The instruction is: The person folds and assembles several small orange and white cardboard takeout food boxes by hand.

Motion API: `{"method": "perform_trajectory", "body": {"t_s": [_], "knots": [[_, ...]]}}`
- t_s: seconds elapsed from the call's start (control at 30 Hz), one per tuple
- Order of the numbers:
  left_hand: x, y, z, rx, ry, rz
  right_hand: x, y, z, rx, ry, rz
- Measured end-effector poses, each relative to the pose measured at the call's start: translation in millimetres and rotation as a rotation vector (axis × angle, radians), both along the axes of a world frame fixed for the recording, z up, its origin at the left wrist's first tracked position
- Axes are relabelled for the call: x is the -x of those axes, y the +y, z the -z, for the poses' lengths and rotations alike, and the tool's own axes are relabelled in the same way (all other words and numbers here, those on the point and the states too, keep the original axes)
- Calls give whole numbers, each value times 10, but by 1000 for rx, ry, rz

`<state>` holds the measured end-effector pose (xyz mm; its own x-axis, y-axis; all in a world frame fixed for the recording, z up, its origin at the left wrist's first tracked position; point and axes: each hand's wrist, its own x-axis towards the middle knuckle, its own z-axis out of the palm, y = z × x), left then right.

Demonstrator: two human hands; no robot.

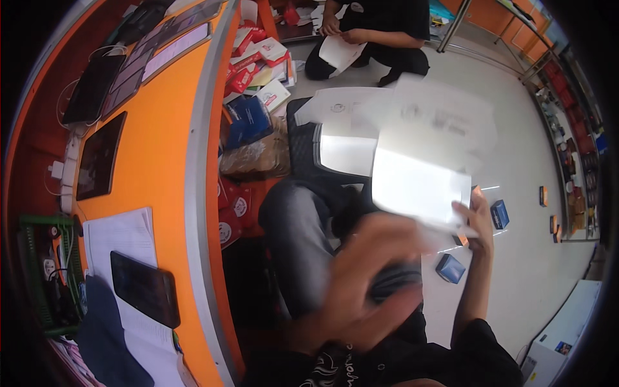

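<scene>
My right hand [476, 222] is closed on the lower right edge of a white printed paper piece [419, 177]. The paper is held up in front of me and its upper part is blurred. I cannot tell whether it is one folded piece or several layers. My left hand [367, 277] is smeared by motion near the paper's lower edge, and its grip does not show clearly. Behind the held paper, similar white paper pieces [345, 151] lie on a black surface [303, 142].
On the left, an orange table [164, 129] bears a dark phone [145, 287], a tablet [101, 156] and papers [122, 235]. Red-and-white boxes [245, 58] are heaped beside it. Small blue boxes [450, 268] lie on the floor. A co-worker [387, 39] crouches opposite, holding white paper.
</scene>
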<state>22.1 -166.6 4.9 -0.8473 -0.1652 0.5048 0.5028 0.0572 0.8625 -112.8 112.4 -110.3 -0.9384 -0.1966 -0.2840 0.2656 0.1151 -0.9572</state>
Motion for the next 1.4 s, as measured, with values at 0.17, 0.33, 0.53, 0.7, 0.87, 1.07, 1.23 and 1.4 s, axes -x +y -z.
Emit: {"method": "perform_trajectory", "body": {"t_s": [0.17,0.33,0.53,0.7,0.87,1.07,1.23,1.4], "knots": [[160,1048,1665,367,-560,148,-504,373,318,-624,17,-307],[288,1535,2207,-53,-840,138,-819,186,293,-822,282,-353],[422,1434,2068,-213,-832,270,-890,-230,268,-1040,314,-656],[390,1322,2367,-209,-931,109,-924,-229,18,-1023,618,-729],[454,1270,2213,-703,-935,136,-1101,-107,-139,-873,648,-74],[375,1328,2122,-894,-875,188,-1354,-302,93,-408,221,244],[353,1310,2092,-981,-840,190,-1339,-414,139,-288,218,247],[309,1380,2199,-1005,-816,178,-1370,-419,203,-578,393,-47]]}}
